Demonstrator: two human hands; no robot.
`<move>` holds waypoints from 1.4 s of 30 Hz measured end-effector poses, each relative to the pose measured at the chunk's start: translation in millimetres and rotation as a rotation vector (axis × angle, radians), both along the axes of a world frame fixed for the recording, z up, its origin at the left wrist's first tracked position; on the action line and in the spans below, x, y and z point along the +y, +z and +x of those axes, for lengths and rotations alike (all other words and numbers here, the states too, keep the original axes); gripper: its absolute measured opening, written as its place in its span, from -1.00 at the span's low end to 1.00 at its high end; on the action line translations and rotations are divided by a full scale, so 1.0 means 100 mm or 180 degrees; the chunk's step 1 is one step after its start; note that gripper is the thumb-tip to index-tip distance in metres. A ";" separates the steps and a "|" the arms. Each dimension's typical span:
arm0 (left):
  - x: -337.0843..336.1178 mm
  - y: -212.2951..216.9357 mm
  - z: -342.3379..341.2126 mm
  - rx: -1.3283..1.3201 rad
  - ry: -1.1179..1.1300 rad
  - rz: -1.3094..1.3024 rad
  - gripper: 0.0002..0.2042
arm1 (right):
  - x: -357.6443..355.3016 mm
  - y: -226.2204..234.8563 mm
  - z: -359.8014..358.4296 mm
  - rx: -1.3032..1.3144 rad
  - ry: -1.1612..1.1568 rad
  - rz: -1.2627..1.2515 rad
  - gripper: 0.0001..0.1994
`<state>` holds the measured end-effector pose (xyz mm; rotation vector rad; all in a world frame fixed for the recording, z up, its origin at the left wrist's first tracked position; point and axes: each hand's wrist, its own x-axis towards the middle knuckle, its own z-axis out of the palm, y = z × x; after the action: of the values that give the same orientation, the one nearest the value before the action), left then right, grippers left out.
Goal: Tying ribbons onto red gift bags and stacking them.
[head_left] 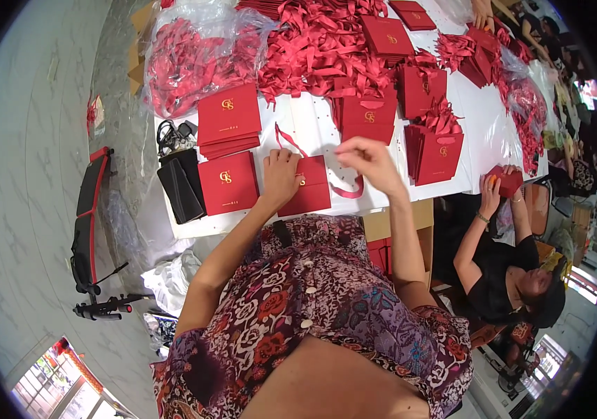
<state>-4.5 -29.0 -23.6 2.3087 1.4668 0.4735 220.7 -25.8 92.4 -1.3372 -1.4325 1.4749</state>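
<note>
A flat red gift bag (310, 190) with a gold emblem lies in front of me at the table's near edge. My left hand (282, 173) rests on its left part, fingers lying on it and its upper edge. A thin red ribbon (290, 140) stands up past the bag's top. My right hand (375, 164) is raised above the table, right of the bag, with fingers curled and thumb and forefinger close together; whether anything is between them I cannot make out. Under that hand a red ribbon loop (346, 191) lies beside the bag.
Left are a red bag (228, 183), a red bag stack (228, 115) and a black pouch (181, 185). Beyond lies a ribbon heap (319, 52). More bag stacks (435, 155) stand right. A co-worker (515, 272) at the right holds a red item (506, 180).
</note>
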 end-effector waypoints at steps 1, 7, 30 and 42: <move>0.00 0.04 -0.01 0.0004 0.0051 0.0007 -0.57 | -0.01 -0.15 -0.11 -0.0254 0.0047 0.0209 -0.84; 0.05 0.08 -0.01 -0.0649 -0.0009 -0.0303 -0.64 | -0.19 -0.97 -0.44 -0.1207 -0.0504 0.0437 -0.88; 0.13 0.32 -0.17 -0.1098 -0.0407 -0.1073 -0.74 | -0.11 -0.68 -0.57 -0.1476 -0.0330 0.0792 -0.74; 0.12 0.51 -0.17 -0.0890 -0.0803 -0.0722 -0.82 | 0.15 -0.75 -0.25 -0.0611 0.0511 -0.0670 -0.66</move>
<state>-21.8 -16.7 27.2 2.1098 1.0260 0.5044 196.0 -11.3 17.6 -1.5579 -1.5707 1.6769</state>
